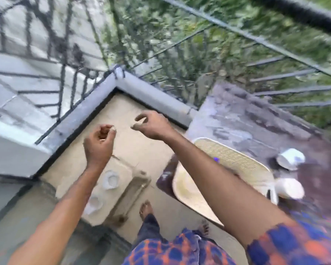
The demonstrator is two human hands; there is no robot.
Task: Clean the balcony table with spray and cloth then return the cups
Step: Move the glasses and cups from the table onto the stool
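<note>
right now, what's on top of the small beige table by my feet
A white cup and a second white cup stand on the beige table. The left forearm covers its left edge, hiding that part. Blur hides what the cups hold.

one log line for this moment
left hand: curled, contents unclear | right hand: loosely curled, empty | cups: two, on low beige table

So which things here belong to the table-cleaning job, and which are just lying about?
Job:
small beige table
two white cups standing on it

Lying about:
beige plastic chair
white container on the dark floor, too blurred to identify
black metal railing
</note>
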